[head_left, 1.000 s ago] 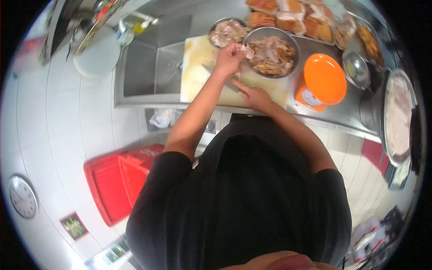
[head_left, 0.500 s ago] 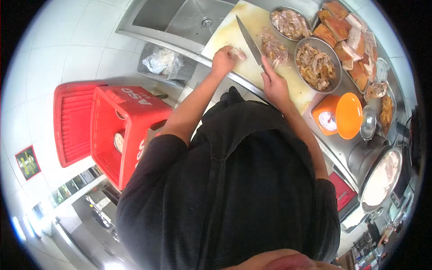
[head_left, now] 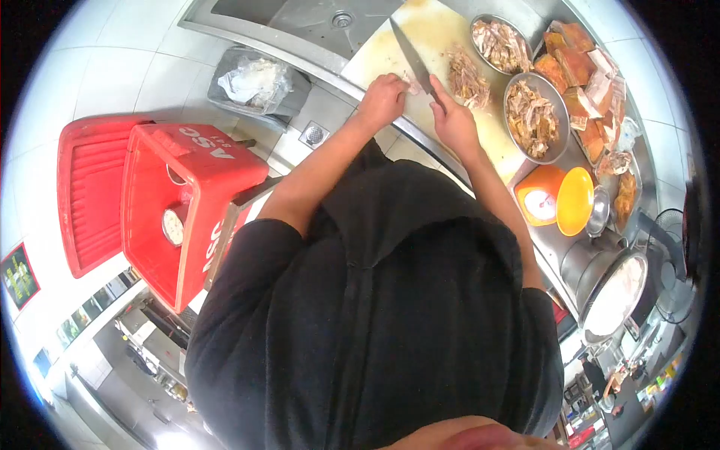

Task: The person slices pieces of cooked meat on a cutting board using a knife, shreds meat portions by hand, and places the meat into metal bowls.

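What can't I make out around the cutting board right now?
All in the head view:
Knife: handle mostly covered by the right hand.
Pale meat piece: partly hidden by the left hand.
Kitchen scale dial: markings too small to read.
Sink: far side cut off by the top edge.

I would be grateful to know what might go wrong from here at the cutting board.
The left hand is close to the blade of the knife in the right hand, so a slip might cut the fingers. The small piece of meat by the left fingertips could slide off the nearby front edge of the cutting board.
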